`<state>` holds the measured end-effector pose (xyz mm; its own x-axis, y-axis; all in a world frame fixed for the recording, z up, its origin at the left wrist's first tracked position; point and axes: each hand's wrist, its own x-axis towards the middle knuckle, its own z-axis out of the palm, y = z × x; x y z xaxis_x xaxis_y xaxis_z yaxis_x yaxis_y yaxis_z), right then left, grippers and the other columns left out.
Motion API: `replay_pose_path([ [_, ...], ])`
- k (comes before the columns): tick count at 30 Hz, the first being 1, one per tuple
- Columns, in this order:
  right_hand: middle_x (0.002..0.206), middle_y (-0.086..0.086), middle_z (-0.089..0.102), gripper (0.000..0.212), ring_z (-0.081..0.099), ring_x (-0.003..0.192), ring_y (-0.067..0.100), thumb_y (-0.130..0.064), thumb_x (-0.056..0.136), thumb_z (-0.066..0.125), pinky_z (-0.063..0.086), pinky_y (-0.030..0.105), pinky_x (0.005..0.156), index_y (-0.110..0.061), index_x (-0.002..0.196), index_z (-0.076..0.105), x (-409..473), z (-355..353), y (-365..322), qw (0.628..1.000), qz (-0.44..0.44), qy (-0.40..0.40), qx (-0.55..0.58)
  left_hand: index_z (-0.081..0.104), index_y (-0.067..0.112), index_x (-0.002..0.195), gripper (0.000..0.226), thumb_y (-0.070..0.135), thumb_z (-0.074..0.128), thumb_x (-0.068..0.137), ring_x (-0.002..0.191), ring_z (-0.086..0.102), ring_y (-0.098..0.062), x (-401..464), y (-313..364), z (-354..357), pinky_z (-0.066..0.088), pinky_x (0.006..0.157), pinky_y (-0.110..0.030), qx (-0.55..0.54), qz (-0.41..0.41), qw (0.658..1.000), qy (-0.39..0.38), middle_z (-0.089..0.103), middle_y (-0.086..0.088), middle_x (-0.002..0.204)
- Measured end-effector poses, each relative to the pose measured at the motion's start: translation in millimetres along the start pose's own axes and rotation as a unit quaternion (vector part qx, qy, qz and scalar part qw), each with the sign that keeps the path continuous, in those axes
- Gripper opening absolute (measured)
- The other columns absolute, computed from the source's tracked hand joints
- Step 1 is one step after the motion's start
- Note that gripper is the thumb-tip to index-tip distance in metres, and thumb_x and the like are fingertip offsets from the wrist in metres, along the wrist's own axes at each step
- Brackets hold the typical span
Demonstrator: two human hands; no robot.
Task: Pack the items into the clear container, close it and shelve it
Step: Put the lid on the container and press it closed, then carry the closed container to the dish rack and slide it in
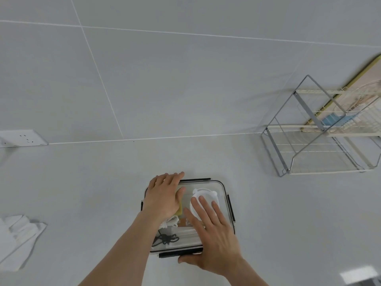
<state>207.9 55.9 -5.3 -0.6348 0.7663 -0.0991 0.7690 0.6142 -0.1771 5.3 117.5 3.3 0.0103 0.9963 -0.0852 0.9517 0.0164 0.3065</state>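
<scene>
The clear container (221,188) with black latches lies on the white counter, its transparent lid on top. Through the lid I see a white round piece (203,194), a yellow sponge (179,210), white cord (171,221) and black cord (166,239). My left hand (165,195) lies flat on the lid's far left part, fingers reaching over the back edge. My right hand (210,234) presses flat on the lid's near right part, its thumb wrapped around the front edge beside the front latch (177,253).
A wire shelf rack (315,141) stands at the back right against the tiled wall, with a framed board (362,79) leaning behind it. A crumpled white cloth (18,238) lies at the near left. A wall socket (22,138) sits at left.
</scene>
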Motion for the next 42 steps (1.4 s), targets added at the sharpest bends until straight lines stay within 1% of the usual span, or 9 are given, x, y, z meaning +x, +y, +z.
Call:
replay_pose_path([
  [10,0.17,0.008,0.011,0.108,0.004,0.157,0.031,-0.09,0.076,0.039,0.015,0.053,0.119,-0.027,0.16,0.019,2.7,-1.6,-0.6,0.999,-0.003,-0.012,-0.034,0.043,0.033,0.129,0.042,0.044,0.021,0.096,0.105,0.05,-0.024,1.2,4.8,10.1,0.037,0.096,-0.042,0.053,-0.008,0.998,0.032,0.06,0.005,0.117],
  [16,0.171,-0.002,0.005,0.11,-0.003,0.158,0.023,-0.094,0.074,0.039,0.01,0.05,0.122,-0.03,0.16,0.015,1.3,-6.9,-2.6,1.0,-0.002,0.02,-0.001,0.032,0.036,0.139,0.045,0.046,0.019,0.098,0.12,0.042,-0.023,4.6,0.2,3.8,0.026,0.108,-0.041,0.028,0.0,1.0,-0.012,0.053,0.006,0.131],
  [19,0.169,-0.006,0.02,0.094,0.01,0.157,0.018,-0.083,0.082,0.05,0.017,0.047,0.124,-0.027,0.156,0.033,-1.2,-11.6,0.9,0.988,0.011,0.114,0.104,0.02,0.037,0.149,0.052,0.05,0.023,0.099,0.136,0.029,-0.022,-1.7,-5.3,-2.9,0.011,0.119,-0.044,-0.026,-0.009,1.0,-0.003,0.042,0.006,0.147],
  [22,0.166,-0.001,0.029,0.08,0.018,0.156,0.018,-0.071,0.089,0.053,0.018,0.043,0.126,-0.024,0.152,0.041,1.1,-17.0,10.3,0.954,0.137,0.211,0.164,0.023,0.037,0.148,0.057,0.055,0.033,0.095,0.141,0.024,-0.023,-23.1,-13.5,-7.7,0.009,0.12,-0.047,-0.08,-0.076,0.991,0.076,0.036,0.002,0.152],
  [26,0.167,-0.007,0.021,0.094,0.019,0.154,0.014,-0.075,0.081,0.055,0.025,0.041,0.122,-0.034,0.158,0.02,6.9,-23.5,25.0,0.837,0.371,0.154,0.372,0.024,0.038,0.148,0.07,0.053,0.057,0.088,0.14,0.027,-0.028,-59.1,-29.6,-0.9,0.025,0.113,-0.051,-0.275,-0.225,0.931,0.085,0.026,-0.005,0.156],
  [29,0.157,-0.008,0.043,0.084,0.041,0.143,0.019,-0.057,0.083,0.072,0.035,0.038,0.113,-0.034,0.154,0.033,5.3,-18.7,31.4,0.714,0.422,0.101,0.548,0.02,0.04,0.148,0.079,0.047,0.068,0.086,0.138,0.034,-0.025,-79.0,-33.6,2.7,0.032,0.111,-0.048,-0.503,-0.321,0.801,0.048,0.026,-0.006,0.155],
  [31,0.141,-0.009,0.058,0.075,0.053,0.13,0.018,-0.049,0.081,0.077,0.039,0.035,0.104,-0.033,0.147,0.045,2.9,-14.2,32.9,0.674,0.436,0.09,0.59,0.023,0.038,0.146,0.076,0.041,0.07,0.086,0.132,0.043,-0.023,-86.5,-31.5,3.4,0.035,0.108,-0.045,-0.585,-0.341,0.735,0.028,0.037,-0.005,0.15],
  [37,0.116,-0.008,0.068,0.055,0.064,0.105,0.011,-0.029,0.081,0.081,0.048,0.034,0.089,-0.031,0.13,0.056,0.5,-23.0,28.7,0.627,0.45,0.116,0.626,0.039,0.028,0.127,0.052,0.017,0.07,0.086,0.106,0.06,-0.025,-89.0,-16.7,-0.5,0.045,0.097,-0.046,-0.623,-0.359,0.694,0.028,0.061,-0.008,0.122],
  [42,0.123,-0.003,0.066,0.052,0.06,0.114,0.02,-0.02,0.084,0.077,0.045,0.049,0.108,-0.031,0.13,0.056,7.5,-45.7,27.7,0.627,0.439,0.136,0.629,0.033,0.024,0.118,0.047,0.01,0.065,0.086,0.094,0.062,-0.027,-76.3,-11.1,-24.6,0.047,0.075,-0.038,-0.624,-0.352,0.696,0.039,0.063,-0.019,0.109],
])
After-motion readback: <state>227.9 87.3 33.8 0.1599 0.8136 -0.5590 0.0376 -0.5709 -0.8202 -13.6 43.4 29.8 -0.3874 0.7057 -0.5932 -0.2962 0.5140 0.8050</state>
